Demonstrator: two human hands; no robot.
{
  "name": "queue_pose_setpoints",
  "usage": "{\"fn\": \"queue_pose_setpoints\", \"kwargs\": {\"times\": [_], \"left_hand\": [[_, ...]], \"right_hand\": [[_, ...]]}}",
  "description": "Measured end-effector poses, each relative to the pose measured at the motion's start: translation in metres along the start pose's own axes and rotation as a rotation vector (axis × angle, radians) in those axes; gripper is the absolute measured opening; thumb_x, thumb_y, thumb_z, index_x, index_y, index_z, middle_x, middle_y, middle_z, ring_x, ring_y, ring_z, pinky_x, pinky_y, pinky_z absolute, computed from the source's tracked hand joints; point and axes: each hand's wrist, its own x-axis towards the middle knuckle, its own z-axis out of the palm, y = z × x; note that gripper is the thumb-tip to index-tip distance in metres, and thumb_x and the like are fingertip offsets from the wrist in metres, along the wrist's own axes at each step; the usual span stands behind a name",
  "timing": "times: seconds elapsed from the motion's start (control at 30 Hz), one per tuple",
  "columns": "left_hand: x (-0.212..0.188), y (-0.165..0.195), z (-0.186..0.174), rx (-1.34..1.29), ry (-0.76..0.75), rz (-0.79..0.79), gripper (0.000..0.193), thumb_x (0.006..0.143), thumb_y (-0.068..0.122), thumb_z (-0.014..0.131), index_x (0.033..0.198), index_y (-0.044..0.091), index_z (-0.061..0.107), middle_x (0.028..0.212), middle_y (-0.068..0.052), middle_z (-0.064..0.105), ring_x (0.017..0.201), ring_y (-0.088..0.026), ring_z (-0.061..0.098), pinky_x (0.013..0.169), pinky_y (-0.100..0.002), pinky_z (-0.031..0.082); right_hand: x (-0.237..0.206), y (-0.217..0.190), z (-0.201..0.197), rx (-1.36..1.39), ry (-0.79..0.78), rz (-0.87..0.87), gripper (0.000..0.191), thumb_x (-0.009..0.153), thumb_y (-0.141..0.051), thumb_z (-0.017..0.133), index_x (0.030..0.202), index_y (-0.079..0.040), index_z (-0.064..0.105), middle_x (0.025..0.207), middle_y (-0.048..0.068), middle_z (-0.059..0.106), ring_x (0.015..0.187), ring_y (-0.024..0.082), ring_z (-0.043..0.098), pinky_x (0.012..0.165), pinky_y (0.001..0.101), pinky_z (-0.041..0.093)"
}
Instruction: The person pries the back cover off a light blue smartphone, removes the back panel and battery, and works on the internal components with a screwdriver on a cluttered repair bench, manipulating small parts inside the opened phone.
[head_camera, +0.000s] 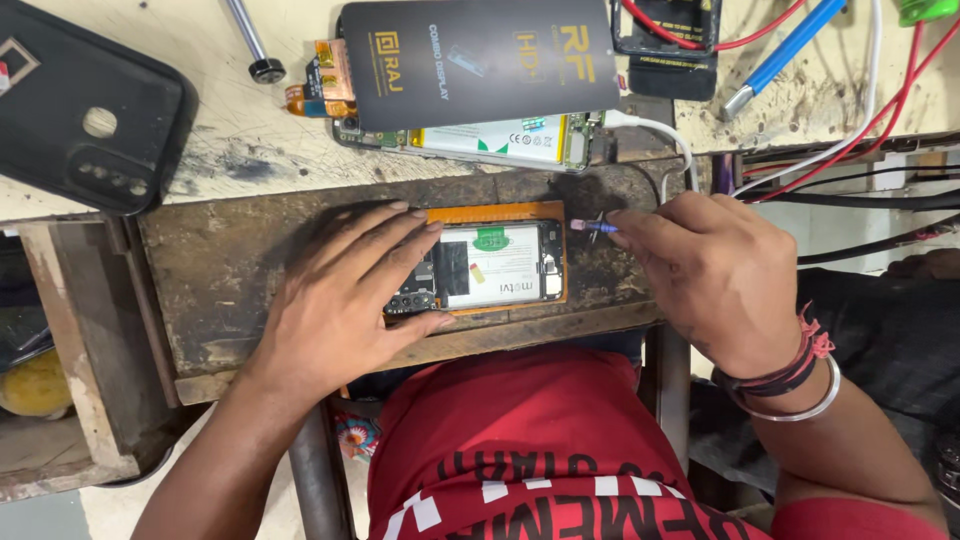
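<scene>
An opened phone (500, 265) with an orange frame lies face down on a dark wooden board (220, 270), its white battery and circuit boards exposed. My left hand (345, 295) rests flat on the phone's left end and covers it, pressing it onto the board. My right hand (705, 275) sits at the phone's right end and pinches a thin purple-handled tool (592, 227), its tip at the phone's upper right corner.
Behind the board, on the scratched bench, lie a second opened phone (500, 140) under a black display box (475, 60), a black phone case (85, 105), a metal rod (250, 40), a blue pen (785, 50) and red and white wires (860, 130).
</scene>
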Motion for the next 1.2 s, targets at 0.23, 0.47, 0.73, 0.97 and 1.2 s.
{"fn": "queue_pose_setpoints", "kwargs": {"times": [0.23,0.47,0.73,0.97,1.2], "left_hand": [[-0.002,-0.003,0.001,-0.008,0.005,-0.006,0.074,0.071,0.042,0.087,0.132,0.004,0.065,0.136,-0.014,0.065,0.131,-0.031,0.058,0.109,-0.045,0.047],[-0.003,-0.003,0.003,0.003,0.010,-0.003,0.074,0.070,0.043,0.088,0.130,0.004,0.067,0.135,-0.014,0.066,0.130,-0.030,0.059,0.108,-0.044,0.048],[-0.003,-0.001,0.002,-0.010,0.020,-0.004,0.072,0.070,0.041,0.088,0.129,0.005,0.067,0.135,-0.014,0.066,0.130,-0.030,0.059,0.108,-0.043,0.048],[-0.003,0.000,0.002,0.004,0.005,-0.015,0.073,0.070,0.043,0.087,0.130,0.007,0.067,0.135,-0.012,0.066,0.130,-0.030,0.059,0.108,-0.043,0.048],[-0.006,-0.001,0.004,0.022,0.011,-0.014,0.072,0.071,0.044,0.087,0.130,0.008,0.067,0.135,-0.011,0.066,0.130,-0.029,0.059,0.108,-0.043,0.048]], "right_hand": [[0.002,-0.004,-0.002,-0.015,-0.003,-0.012,0.014,0.088,-0.018,0.082,0.101,-0.017,0.081,0.077,0.003,0.061,0.072,0.025,0.063,0.062,0.0379,0.050],[0.003,-0.005,-0.004,-0.027,-0.025,-0.033,0.014,0.086,-0.019,0.082,0.100,-0.017,0.080,0.076,0.004,0.060,0.073,0.026,0.064,0.061,0.0392,0.050],[0.014,-0.016,-0.017,-0.110,-0.139,-0.203,0.033,0.078,-0.007,0.071,0.110,-0.013,0.078,0.084,0.004,0.059,0.077,0.023,0.059,0.067,0.0357,0.052],[0.032,-0.018,-0.020,-0.346,-0.247,-0.512,0.019,0.068,-0.014,0.066,0.086,-0.011,0.070,0.086,0.004,0.059,0.078,0.019,0.058,0.070,0.0306,0.054],[0.043,-0.014,-0.018,-0.341,-0.238,-0.635,0.011,0.072,-0.018,0.065,0.081,-0.012,0.069,0.081,0.001,0.063,0.079,0.018,0.062,0.065,0.0303,0.055]]}}
